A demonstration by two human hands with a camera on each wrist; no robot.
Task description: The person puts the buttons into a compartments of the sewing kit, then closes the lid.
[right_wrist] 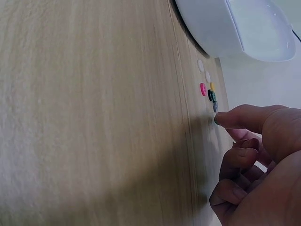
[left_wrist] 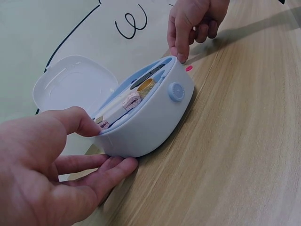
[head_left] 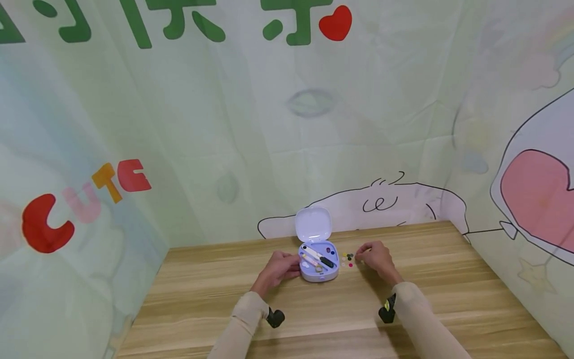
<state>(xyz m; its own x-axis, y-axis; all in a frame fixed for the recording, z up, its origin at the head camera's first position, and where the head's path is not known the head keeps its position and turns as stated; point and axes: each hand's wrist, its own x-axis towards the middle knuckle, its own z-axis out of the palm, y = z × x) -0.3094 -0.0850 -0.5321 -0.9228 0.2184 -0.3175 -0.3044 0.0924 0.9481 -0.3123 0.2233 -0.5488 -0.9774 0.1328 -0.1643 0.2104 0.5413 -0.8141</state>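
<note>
An open white-and-lilac sewing box (head_left: 319,275) stands on the table with its lid (head_left: 313,224) tipped back. My left hand (head_left: 279,268) grips its left side, thumb on the rim and fingers low against the wall. Inside lie a black-handled tool (head_left: 326,261), a gold thimble (left_wrist: 146,86) and a rolled tape measure (left_wrist: 131,100). Right of the box is a small group of buttons, among them a pink button (right_wrist: 203,89) and a yellow button (right_wrist: 212,86). My right hand (head_left: 376,257) reaches down beside them, thumb and forefinger close together; I cannot tell whether a button is between them.
The wooden table (head_left: 314,319) ends at a printed cloth backdrop (head_left: 251,164) close behind the box lid. Another cloth hangs along the right side. Dark wrist cameras sit on both sleeves.
</note>
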